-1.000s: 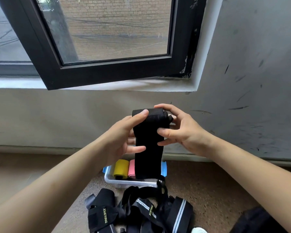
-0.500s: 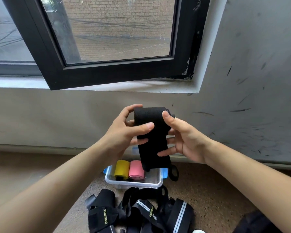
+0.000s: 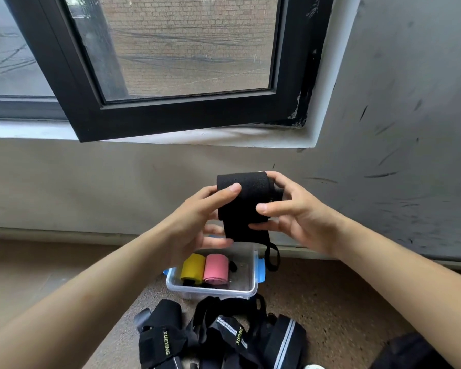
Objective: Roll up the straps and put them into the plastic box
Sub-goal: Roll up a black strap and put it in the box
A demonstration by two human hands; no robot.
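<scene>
Holding position, above the box: one black woven elastic strap, its upper part wound into a thick roll and its lower part hanging flat. A thin loop trails from the strap's lower end and hangs just outside the box's right rim. The left hand grips the roll from the left, thumb across its front. The right hand grips it from the right, with the thumb on the front and the fingers curled round the end.

Container: one clear rectangular plastic box with blue side latches, standing open on the speckled brown floor close to the wall's base.
- Contents: one yellow rolled strap and one pink rolled strap. They lie side by side, touching, in the left half.
- Bare box bottom shows to the right of the pink roll.

Near side of the box: a heap of loose black straps with grey stripes and yellow lettering, reaching up to the near rim.

Edges: an open black window frame juts out overhead, and a scuffed grey wall stands just behind the hands. Open floor lies to the box's right.
</scene>
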